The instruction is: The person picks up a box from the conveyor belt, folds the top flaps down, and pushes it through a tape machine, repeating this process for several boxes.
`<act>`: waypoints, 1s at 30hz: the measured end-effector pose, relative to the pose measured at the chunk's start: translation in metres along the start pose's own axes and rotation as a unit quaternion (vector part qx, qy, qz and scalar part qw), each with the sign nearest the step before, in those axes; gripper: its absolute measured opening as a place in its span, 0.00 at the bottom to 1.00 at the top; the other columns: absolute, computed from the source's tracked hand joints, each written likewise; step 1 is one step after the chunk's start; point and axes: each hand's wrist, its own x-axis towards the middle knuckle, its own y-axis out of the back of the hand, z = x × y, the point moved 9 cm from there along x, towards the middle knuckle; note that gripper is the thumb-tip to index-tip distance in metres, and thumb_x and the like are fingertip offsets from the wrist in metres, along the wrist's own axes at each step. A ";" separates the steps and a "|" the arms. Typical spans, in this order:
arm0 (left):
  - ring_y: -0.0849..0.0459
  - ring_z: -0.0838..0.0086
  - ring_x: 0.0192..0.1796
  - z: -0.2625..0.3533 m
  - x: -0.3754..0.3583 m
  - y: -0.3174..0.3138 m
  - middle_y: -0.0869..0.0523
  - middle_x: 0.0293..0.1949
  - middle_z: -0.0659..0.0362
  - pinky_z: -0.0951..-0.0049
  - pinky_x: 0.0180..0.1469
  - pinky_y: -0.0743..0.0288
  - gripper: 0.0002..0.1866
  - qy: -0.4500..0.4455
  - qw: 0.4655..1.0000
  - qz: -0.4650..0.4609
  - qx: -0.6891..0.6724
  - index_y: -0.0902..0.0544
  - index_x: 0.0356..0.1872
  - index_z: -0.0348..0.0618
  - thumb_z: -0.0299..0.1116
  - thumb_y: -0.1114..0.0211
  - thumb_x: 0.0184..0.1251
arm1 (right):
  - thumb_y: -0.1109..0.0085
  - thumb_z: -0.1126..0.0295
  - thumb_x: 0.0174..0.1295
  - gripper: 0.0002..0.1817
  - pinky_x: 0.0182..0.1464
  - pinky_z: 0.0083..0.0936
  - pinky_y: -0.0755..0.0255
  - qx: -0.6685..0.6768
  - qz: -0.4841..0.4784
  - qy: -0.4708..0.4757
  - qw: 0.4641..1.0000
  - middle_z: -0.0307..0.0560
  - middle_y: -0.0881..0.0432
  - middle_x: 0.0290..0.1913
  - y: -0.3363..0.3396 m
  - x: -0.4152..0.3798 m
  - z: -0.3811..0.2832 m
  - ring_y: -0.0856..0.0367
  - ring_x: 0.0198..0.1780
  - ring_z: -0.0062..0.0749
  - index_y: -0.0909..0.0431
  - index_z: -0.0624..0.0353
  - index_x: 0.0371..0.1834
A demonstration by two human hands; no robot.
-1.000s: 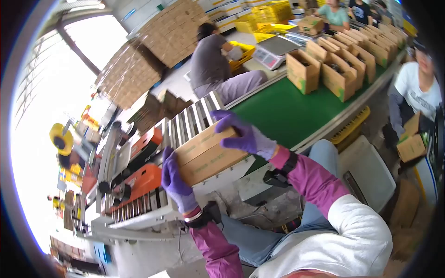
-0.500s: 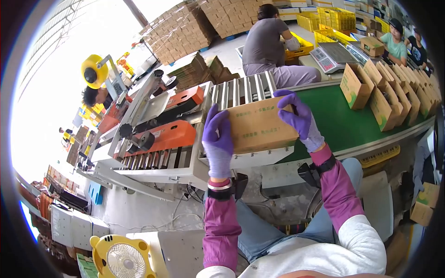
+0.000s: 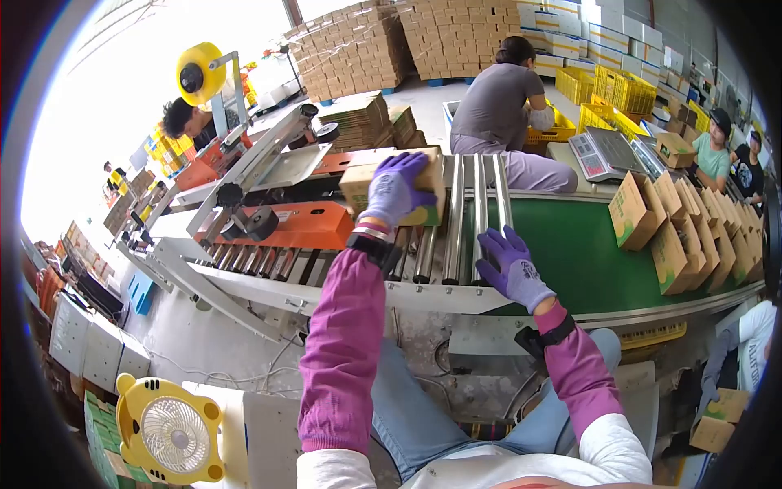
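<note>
Packing hall indicated — brown cartons (image 3: pixel 468 42) stacked on pallets (image 3: pixel 442 82) at back, open boxes (image 3: pixel 634 213) lined up on green belt (image 3: pixel 562 236), rollers (image 3: pixel 454 232) set beside carton-sealing machine (image 3: pixel 281 226) with yellow tape reel (image 3: pixel 213 67), yellow crates (image 3: pixel 626 90) piled near weighing scale (image 3: pixel 593 156) — belt flanked by several people (image 3: pixel 495 102).

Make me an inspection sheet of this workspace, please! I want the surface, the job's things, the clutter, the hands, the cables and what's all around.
Surface: metal rollers meeting a green belt.
Job's things: one box at the rollers' machine end, beside an orange panel.
Clutter: open boxes crowd the belt's right part; a scale stands beyond it; a fan is at lower left.
Hands: left hand lies on the box; right hand, fingers spread, is by the rollers and belt, holding nothing.
Cables: some on the floor; where they lead is unclear.
Surroundings: a person in grey beyond the belt, others farther off; tall carton stacks behind.
</note>
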 end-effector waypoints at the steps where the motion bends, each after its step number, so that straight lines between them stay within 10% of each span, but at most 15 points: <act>1: 0.24 0.59 0.59 -0.025 -0.002 0.001 0.20 0.55 0.54 0.63 0.64 0.36 0.37 0.007 1.000 -0.004 0.010 0.21 0.52 0.44 0.45 0.22 0.34 | 0.49 0.49 0.63 0.29 0.70 0.48 0.49 0.043 0.015 -0.011 0.999 0.53 0.31 0.65 0.006 -0.002 0.003 0.43 0.69 0.60 0.32 0.53 0.63; 6: 0.25 0.58 0.61 -0.120 -0.016 -0.005 0.21 0.56 0.51 0.65 0.68 0.38 0.40 0.059 0.995 -0.044 -0.069 0.21 0.54 0.41 0.40 0.21 0.31 | 0.48 0.52 0.61 0.28 0.69 0.47 0.48 0.070 0.046 -0.001 0.996 0.55 0.30 0.61 0.006 -0.001 0.004 0.42 0.68 0.60 0.31 0.54 0.61; 10: 0.22 0.61 0.55 -0.074 -0.014 0.003 0.17 0.49 0.53 0.63 0.60 0.34 0.27 0.193 0.886 -0.179 0.381 0.21 0.51 0.40 0.39 0.29 0.48 | 0.50 0.47 0.61 0.32 0.72 0.46 0.54 0.086 -0.007 -0.018 0.996 0.53 0.35 0.66 -0.006 0.001 0.010 0.50 0.72 0.57 0.34 0.54 0.65; 12: 0.26 0.58 0.62 0.034 -0.030 -0.035 0.22 0.57 0.47 0.59 0.65 0.36 0.25 0.005 0.997 -0.065 0.050 0.23 0.54 0.39 0.42 0.35 0.58 | 0.50 0.42 0.61 0.36 0.72 0.45 0.54 0.180 -0.020 -0.002 0.983 0.52 0.38 0.68 -0.003 -0.008 0.018 0.49 0.72 0.56 0.38 0.49 0.69; 13: 0.24 0.55 0.60 0.054 -0.057 -0.085 0.22 0.58 0.48 0.58 0.64 0.35 0.22 0.012 0.956 -0.038 -0.290 0.21 0.52 0.39 0.42 0.38 0.61 | 0.51 0.41 0.61 0.36 0.71 0.45 0.53 0.273 -0.027 -0.005 0.962 0.52 0.39 0.70 0.010 -0.012 0.023 0.47 0.71 0.55 0.39 0.48 0.69; 15: 0.23 0.56 0.59 0.131 -0.072 -0.082 0.21 0.56 0.46 0.61 0.62 0.32 0.16 -0.055 0.996 -0.062 -0.026 0.19 0.50 0.39 0.35 0.40 0.65 | 0.46 0.48 0.62 0.31 0.68 0.38 0.44 0.430 -0.028 0.001 0.902 0.52 0.38 0.69 0.015 -0.031 0.057 0.39 0.69 0.44 0.35 0.48 0.67; 20: 0.19 0.54 0.53 0.118 -0.071 -0.080 0.18 0.51 0.45 0.61 0.59 0.30 0.15 -0.012 0.990 -0.043 -0.132 0.18 0.45 0.34 0.33 0.39 0.62 | 0.34 0.63 0.53 0.27 0.65 0.37 0.37 0.069 0.172 -0.134 0.974 0.58 0.32 0.64 0.048 -0.136 0.197 0.31 0.63 0.53 0.30 0.56 0.56; 25: 0.16 0.57 0.47 0.122 -0.068 -0.077 0.16 0.48 0.46 0.61 0.57 0.30 0.14 -0.027 0.994 -0.016 -0.103 0.17 0.43 0.36 0.33 0.37 0.58 | 0.26 0.63 0.41 0.40 0.64 0.40 0.38 -0.230 0.479 -0.290 0.796 0.59 0.32 0.61 0.194 -0.295 0.325 0.34 0.64 0.54 0.36 0.57 0.59; 30: 0.16 0.57 0.43 0.123 -0.065 -0.079 0.16 0.46 0.47 0.60 0.53 0.28 0.14 -0.015 0.993 -0.027 -0.111 0.17 0.41 0.36 0.31 0.35 0.54 | 0.33 0.51 0.45 0.42 0.71 0.37 0.53 -0.354 0.037 -0.355 0.865 0.55 0.39 0.69 0.183 -0.285 0.420 0.45 0.72 0.46 0.35 0.55 0.65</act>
